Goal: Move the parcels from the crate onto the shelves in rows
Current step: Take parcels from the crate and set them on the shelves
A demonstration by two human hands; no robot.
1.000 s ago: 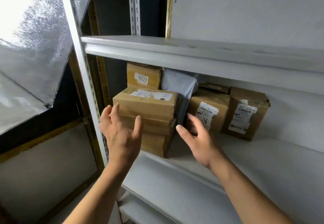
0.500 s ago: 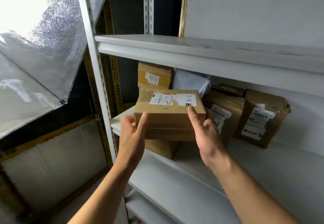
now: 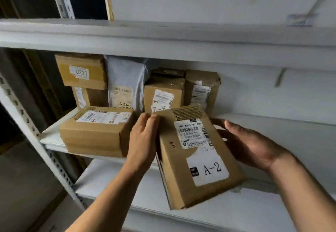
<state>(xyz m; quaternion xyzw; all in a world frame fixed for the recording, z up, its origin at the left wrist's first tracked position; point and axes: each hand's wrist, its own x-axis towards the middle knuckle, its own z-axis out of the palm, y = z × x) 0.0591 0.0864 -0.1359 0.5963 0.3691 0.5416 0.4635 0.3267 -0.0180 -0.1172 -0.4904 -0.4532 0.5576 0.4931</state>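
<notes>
Now both hands carry an A-2 parcel (image 3: 196, 157) tilted, at four o'clock from the shelved stack (image 3: 96, 131). Left hand (image 3: 143, 141) grips its edge; right hand (image 3: 249, 146) cups it flat. Likely placement follows.

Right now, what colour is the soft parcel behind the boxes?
Pale grey soft parcel, seen in the head view.

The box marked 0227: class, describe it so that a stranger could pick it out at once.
Start at the middle shelf of the white rack and look to its back left corner. There the box marked 0227 sits on top of another brown box, left of a grey bag. Only its label shows just four large digits.
</notes>
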